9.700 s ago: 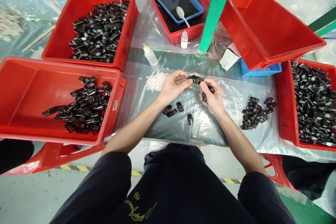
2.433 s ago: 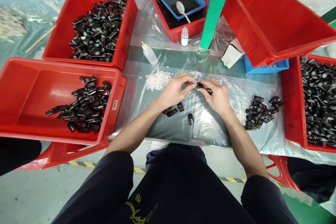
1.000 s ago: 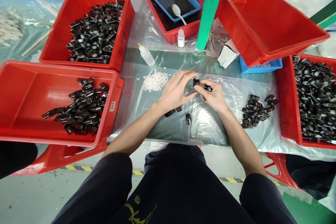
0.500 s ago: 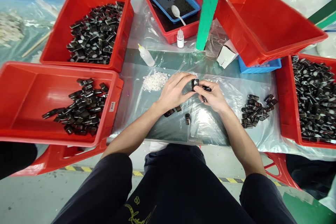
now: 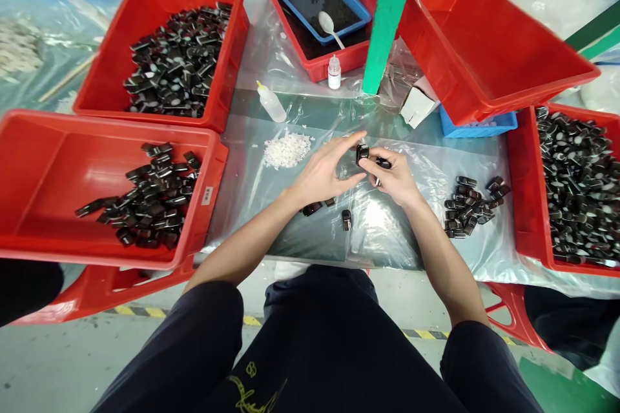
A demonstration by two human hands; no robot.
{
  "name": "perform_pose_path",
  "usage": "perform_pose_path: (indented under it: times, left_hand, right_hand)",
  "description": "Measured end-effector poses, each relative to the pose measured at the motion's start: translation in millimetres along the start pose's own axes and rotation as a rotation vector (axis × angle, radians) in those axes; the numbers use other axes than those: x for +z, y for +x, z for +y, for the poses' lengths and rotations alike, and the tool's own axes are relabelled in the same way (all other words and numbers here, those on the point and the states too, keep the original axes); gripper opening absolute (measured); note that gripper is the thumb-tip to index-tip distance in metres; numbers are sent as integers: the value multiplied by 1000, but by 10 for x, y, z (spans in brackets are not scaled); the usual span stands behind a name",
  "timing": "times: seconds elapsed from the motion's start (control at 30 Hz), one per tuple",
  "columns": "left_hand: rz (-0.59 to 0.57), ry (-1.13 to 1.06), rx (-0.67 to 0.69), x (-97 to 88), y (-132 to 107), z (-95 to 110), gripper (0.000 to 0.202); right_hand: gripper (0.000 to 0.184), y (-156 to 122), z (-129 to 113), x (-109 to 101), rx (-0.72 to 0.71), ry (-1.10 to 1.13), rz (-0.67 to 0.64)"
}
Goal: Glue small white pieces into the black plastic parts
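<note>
My right hand (image 5: 394, 177) grips a small glossy black plastic part (image 5: 361, 153) between thumb and fingertips. A second black part (image 5: 383, 162) is tucked in the same hand. Beside the first part, my left hand (image 5: 329, 168) is open, thumb and fingers spread apart with nothing between them. Below the hands, a loose black part (image 5: 347, 220) lies on the plastic-covered table, and a few more (image 5: 312, 208) lie partly hidden under my left wrist. A heap of small white pieces (image 5: 287, 150) is left of my left hand.
Red bins of black parts stand at left (image 5: 109, 190), back left (image 5: 232, 58) and right (image 5: 527, 187). A pile of black parts (image 5: 472, 206) lies right of my forearm. A green post (image 5: 387, 26), squeeze bottle (image 5: 271, 103), small bottle (image 5: 334, 72) and tilted red bin (image 5: 504, 71) stand behind.
My left thumb and fingers have spread away from the black part, which they were touching or nearly touching. The right hand still holds its parts in about the same place.
</note>
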State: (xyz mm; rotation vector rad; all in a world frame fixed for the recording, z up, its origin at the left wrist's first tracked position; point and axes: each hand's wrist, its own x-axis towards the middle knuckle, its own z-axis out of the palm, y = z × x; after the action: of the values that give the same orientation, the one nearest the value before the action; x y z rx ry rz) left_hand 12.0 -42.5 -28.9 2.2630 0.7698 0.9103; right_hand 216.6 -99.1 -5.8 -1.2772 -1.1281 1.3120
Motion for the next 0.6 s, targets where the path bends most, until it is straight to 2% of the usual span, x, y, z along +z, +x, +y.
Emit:
perform_pose_path:
  times: [0.1,0.23,0.33,0.47,0.6]
  left_hand:
    - [76,-114,-67,16,10,-33,51]
    - [145,-204,-134,26,40,-31,30]
    - [208,-268,-179,23,59,-38,34]
    - [296,-314,-249,-12,76,-70,45]
    - [245,-376,-269,-25,68,-19,50]
  right_hand:
    - [56,20,26,32,-94,-96,52]
    - [53,-9,32,79,-96,-110,64]
    - [58,-50,2,81,2,10,21]
    - [66,-58,-40,84,211,294,-50]
    - [60,-18,-12,142,370,452,-34]
